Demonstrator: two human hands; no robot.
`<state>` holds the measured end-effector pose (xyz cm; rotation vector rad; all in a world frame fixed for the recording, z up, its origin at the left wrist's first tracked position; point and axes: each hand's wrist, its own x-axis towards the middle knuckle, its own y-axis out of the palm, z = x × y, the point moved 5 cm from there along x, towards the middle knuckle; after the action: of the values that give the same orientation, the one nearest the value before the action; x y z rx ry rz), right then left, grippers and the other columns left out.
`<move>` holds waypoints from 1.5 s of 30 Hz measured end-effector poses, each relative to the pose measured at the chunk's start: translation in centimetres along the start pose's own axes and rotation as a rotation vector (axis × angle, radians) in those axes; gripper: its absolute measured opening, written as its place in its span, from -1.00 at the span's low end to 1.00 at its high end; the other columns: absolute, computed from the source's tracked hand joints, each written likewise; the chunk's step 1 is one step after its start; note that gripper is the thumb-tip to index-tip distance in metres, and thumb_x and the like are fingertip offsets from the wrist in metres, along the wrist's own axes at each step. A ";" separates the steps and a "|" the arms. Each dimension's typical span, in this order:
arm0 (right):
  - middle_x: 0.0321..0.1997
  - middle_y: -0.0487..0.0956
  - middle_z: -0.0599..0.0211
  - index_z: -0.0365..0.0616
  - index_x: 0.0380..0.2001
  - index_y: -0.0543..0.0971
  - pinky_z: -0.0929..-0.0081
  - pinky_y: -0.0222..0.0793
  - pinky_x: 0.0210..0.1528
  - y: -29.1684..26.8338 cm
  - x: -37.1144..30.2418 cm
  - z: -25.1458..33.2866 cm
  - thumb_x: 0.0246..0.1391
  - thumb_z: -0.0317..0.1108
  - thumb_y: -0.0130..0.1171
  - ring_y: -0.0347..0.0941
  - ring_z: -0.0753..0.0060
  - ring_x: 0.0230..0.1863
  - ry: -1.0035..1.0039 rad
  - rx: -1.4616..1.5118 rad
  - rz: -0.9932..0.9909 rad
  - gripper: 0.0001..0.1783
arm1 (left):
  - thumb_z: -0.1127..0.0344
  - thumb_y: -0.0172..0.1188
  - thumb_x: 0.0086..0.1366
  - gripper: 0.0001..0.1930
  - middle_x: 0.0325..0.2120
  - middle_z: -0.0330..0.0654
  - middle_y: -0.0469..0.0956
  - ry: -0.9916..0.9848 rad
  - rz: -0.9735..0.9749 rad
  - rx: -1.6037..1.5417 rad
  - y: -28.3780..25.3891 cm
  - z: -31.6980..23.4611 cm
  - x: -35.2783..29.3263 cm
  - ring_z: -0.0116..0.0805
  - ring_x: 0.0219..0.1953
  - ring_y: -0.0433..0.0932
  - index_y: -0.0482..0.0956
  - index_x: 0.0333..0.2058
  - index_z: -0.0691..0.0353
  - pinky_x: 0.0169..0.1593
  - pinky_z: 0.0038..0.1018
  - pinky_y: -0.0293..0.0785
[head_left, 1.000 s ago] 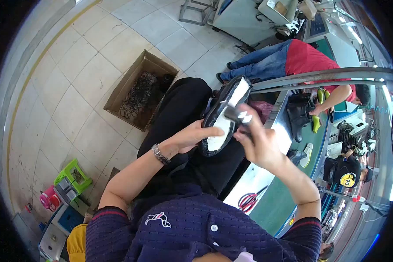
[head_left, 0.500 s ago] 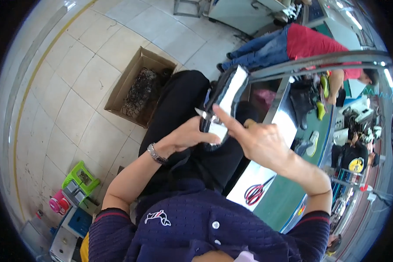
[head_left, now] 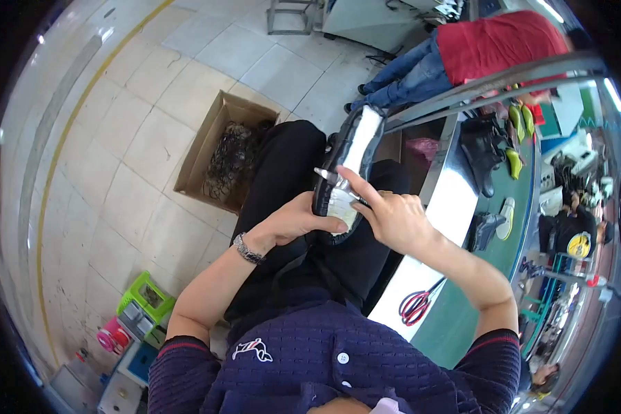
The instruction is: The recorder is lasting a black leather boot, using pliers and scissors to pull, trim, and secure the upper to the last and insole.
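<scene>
The black shoe (head_left: pixel 348 169), sole up over the lap, is gripped at its near end by the left hand (head_left: pixel 298 222); a small tool, perhaps a brush, is pinched by the right hand (head_left: pixel 393 219) against the pale sole. Work seems partway. Right of the shoe the bench edge (head_left: pixel 440 207) crowds; left, open floor and a cardboard box (head_left: pixel 222 153).
</scene>
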<state>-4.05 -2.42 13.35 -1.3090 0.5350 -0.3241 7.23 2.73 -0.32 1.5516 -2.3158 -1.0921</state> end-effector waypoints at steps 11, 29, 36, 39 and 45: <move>-0.38 0.61 0.06 0.05 0.35 0.12 0.28 0.52 -0.29 8.3 -12.2 -6.2 0.27 -0.22 0.03 0.61 0.17 -0.37 0.886 0.588 -0.340 -0.37 | 0.04 0.44 0.06 0.00 0.02 -0.08 0.40 -0.229 -0.093 0.045 -2.0 -3.8 6.7 -0.30 0.06 0.43 -0.05 0.29 0.23 0.12 -0.28 0.40; 0.25 0.26 -0.03 0.19 0.29 0.30 0.10 0.42 0.09 17.8 -23.0 -12.1 0.25 -0.31 0.07 0.37 -0.06 0.14 1.102 -0.227 -0.206 -0.46 | 0.46 0.44 -0.08 0.36 0.42 -0.07 -0.39 0.111 0.049 0.445 1.2 3.5 -1.1 -0.28 0.45 -0.26 -0.64 0.35 0.04 0.43 -0.34 -0.29; 0.13 0.44 0.11 -0.11 0.05 0.54 0.23 0.34 0.15 11.6 -14.7 -5.9 0.20 -0.34 0.11 0.36 0.08 0.18 0.687 0.819 -0.494 -0.65 | 0.46 0.45 -0.10 0.38 0.42 -0.05 -0.37 0.083 0.071 0.502 0.7 4.3 -1.0 -0.25 0.44 -0.22 -0.63 0.35 0.02 0.43 -0.30 -0.25; 0.11 0.46 0.12 -0.17 0.10 0.49 0.30 0.31 0.16 9.5 -11.8 -3.7 0.22 -0.25 0.06 0.38 0.17 0.16 0.505 0.968 -0.424 -0.59 | 0.46 0.46 -0.10 0.38 0.42 -0.05 -0.29 0.077 0.064 0.513 1.5 3.9 -0.9 -0.23 0.43 -0.15 -0.63 0.35 0.02 0.42 -0.28 -0.18; -0.03 0.55 -0.13 -0.33 0.21 0.33 0.26 0.51 -0.03 6.8 -11.5 -1.1 -0.09 0.14 0.38 0.56 0.13 -0.04 0.428 1.528 -0.042 -0.04 | 0.53 0.38 -0.17 0.18 0.37 0.01 -0.05 0.361 0.028 0.915 4.4 0.5 -1.3 -0.04 0.38 0.03 -0.19 0.39 0.07 0.38 -0.22 -0.01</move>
<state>-14.73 4.17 8.75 0.2450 0.4210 -0.8337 4.29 4.94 2.43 1.7246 -2.6592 0.3475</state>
